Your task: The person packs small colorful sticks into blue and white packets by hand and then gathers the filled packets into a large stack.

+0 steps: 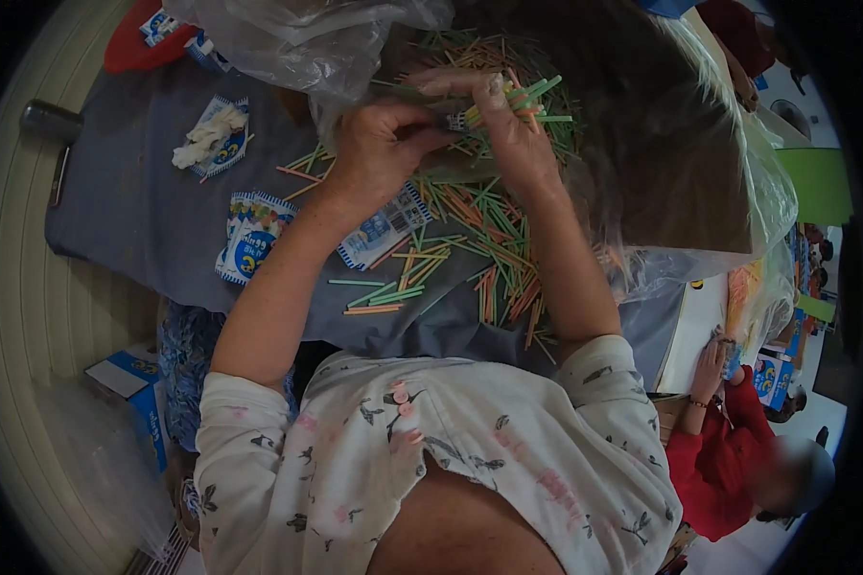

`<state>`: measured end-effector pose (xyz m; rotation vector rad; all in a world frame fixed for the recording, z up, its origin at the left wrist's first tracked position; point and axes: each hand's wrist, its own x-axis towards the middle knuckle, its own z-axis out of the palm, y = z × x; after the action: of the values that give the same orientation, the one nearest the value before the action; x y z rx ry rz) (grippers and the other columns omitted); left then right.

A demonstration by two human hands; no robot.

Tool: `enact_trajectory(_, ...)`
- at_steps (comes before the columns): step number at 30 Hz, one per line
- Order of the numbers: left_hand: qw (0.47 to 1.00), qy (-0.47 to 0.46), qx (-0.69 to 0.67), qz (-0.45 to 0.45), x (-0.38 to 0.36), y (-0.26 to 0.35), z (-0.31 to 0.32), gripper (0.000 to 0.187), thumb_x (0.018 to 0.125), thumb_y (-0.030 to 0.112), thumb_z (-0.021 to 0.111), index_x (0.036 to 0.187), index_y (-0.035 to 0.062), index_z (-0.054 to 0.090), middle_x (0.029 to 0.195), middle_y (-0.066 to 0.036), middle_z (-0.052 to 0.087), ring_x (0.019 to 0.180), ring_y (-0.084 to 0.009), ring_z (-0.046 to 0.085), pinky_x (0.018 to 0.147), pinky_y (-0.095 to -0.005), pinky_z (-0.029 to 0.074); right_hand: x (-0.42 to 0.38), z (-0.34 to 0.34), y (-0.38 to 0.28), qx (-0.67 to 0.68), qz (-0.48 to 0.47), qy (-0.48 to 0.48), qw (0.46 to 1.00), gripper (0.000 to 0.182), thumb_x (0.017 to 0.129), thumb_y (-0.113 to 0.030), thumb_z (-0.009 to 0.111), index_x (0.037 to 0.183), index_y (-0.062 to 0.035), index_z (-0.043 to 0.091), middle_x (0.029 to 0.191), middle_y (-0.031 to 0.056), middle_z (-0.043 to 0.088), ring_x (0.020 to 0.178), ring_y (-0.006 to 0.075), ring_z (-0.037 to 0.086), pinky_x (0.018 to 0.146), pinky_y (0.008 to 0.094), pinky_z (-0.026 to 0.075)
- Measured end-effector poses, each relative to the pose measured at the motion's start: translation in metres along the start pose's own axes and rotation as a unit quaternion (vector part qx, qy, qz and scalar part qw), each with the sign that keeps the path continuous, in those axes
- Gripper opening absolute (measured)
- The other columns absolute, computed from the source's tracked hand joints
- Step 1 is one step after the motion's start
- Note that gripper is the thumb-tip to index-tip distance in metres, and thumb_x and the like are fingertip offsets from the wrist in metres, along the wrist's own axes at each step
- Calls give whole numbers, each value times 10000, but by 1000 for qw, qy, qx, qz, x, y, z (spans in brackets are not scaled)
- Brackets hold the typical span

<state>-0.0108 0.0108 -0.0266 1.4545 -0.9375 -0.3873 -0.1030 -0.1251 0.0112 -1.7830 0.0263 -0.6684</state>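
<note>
Gripping a bundle of green and orange sticks (535,95) over the loose stick pile (475,213), my right hand (510,125) is closed; crosswise above that pile, the sticks point away from my left hand (379,139), whose grip I cannot tell.

Bench (125,192) has a grey cloth on it, with a dark cylinder (53,122) right by its left edge and some crumpled white wad (209,136) toward the far left corner. Down past the near edge, left side: blue-and-white box (148,395), clear plastic bag (105,470), blue patterned fabric (184,369). Beyond the right edge there's a person in red (714,470) wearing a cap (819,479).
</note>
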Motion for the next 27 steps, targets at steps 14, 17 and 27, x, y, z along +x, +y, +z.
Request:
enact_trajectory(14, 987, 18, 74, 143, 9, -12, 5, 141, 774, 70, 765, 887, 3, 713, 826, -95, 676, 739, -201, 654, 655, -321, 505, 11, -9, 4, -66, 91, -36, 993, 629, 1019, -537, 337, 1090, -30, 702, 1093, 86, 692, 1030, 164, 613, 951, 319, 439)
enact_trajectory(17, 995, 19, 53, 85, 6, -15, 1, 157, 775, 63, 762, 910, 1, 710, 847, -99, 678, 771, -208, 665, 670, -323, 512, 6, -3, 15, -46, 90, -39, 994, 587, 1014, -524, 384, 1100, -39, 703, 1082, 82, 689, 1073, 157, 601, 971, 313, 425)
enact_trajectory(27, 991, 6, 55, 121, 10, -8, 4, 163, 795, 56, 738, 940, -8, 699, 941, -99, 673, 810, -199, 661, 712, -310, 520, 10, -12, -6, 30, 193, -71, 978, 468, 980, -448, 538, 1141, -35, 689, 1286, 107, 596, 1171, 183, 562, 942, 334, 466)
